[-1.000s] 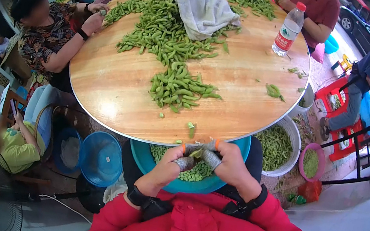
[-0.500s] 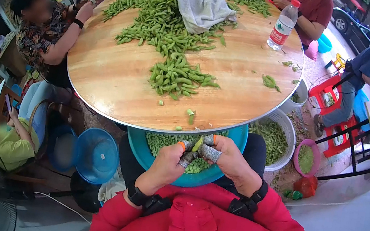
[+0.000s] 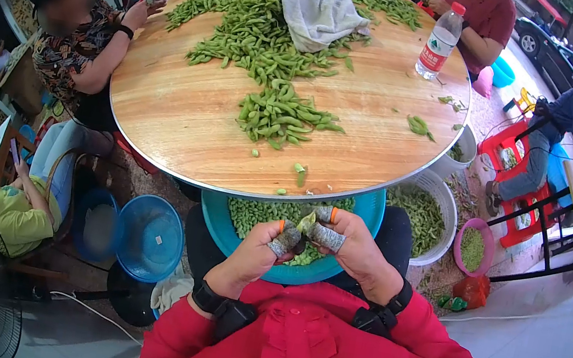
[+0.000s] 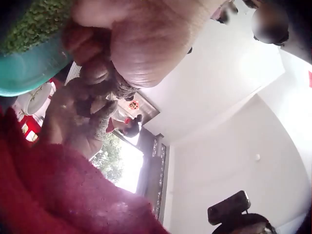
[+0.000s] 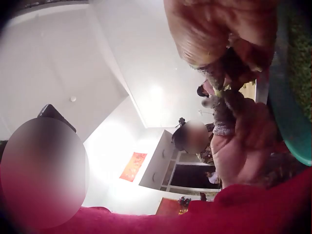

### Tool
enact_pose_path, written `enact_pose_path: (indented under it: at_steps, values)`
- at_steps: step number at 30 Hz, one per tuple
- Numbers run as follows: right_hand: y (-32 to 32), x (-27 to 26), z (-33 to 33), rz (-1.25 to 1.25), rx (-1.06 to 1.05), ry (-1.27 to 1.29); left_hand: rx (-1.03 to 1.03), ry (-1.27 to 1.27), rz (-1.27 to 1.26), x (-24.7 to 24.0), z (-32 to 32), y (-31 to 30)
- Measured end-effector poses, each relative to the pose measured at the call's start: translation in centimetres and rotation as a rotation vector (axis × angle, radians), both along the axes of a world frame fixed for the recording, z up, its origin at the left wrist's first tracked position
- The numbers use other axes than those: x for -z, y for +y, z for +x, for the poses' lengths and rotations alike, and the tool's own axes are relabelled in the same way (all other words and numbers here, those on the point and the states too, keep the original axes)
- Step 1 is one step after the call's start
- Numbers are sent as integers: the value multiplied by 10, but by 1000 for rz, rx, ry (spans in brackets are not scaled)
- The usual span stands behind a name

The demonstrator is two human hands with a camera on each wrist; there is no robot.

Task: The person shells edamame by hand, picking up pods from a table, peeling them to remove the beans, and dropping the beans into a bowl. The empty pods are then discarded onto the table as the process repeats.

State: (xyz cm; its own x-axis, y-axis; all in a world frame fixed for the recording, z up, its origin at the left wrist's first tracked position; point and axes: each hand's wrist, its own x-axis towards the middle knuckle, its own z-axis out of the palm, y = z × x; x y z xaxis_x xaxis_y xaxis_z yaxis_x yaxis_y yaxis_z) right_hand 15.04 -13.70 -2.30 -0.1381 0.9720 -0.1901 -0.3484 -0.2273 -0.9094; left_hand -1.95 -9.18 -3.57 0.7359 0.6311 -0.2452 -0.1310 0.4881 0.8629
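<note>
Both hands meet over a teal basin (image 3: 374, 214) that holds shelled green beans (image 3: 257, 214). Grey wraps with orange edges cover both thumbs. Between the thumb tips sits a soybean pod (image 3: 306, 222), pale green and partly covered by the fingers. My left hand (image 3: 255, 250) pinches it from one side, my right hand (image 3: 360, 249) from the other. In the left wrist view the left hand (image 4: 146, 44) hides most of the pod. A bit of yellow-green shows between the fingertips in the right wrist view, below the right hand (image 5: 219, 29).
A round wooden table (image 3: 179, 137) stands in front, with a heap of soybean pods (image 3: 275, 112), a grey cloth (image 3: 309, 7) and a water bottle (image 3: 440, 41). A white basket (image 3: 446, 230) and pink basin (image 3: 492, 250) stand right, blue basins (image 3: 151, 240) left. Other people sit around.
The pod between the thumbs has turned from upright to a more crumpled, spread look. Both hands stay over the basin. The head view has shifted slightly, and the person at the left has leaned.
</note>
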Motion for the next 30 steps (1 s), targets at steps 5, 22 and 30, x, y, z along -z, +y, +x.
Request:
enact_pose_path:
  at_steps: [5, 22, 30]
  values:
    - [-6, 13, 7, -10, -20, 5, 93, 46, 62, 10, 5, -2]
    - [0, 20, -2, 330, 325, -513, -217, 285, 166, 1, 22, 9]
    - [-3, 5, -2, 361, 286, -665, -166, 22, -197, 8, 22, 13]
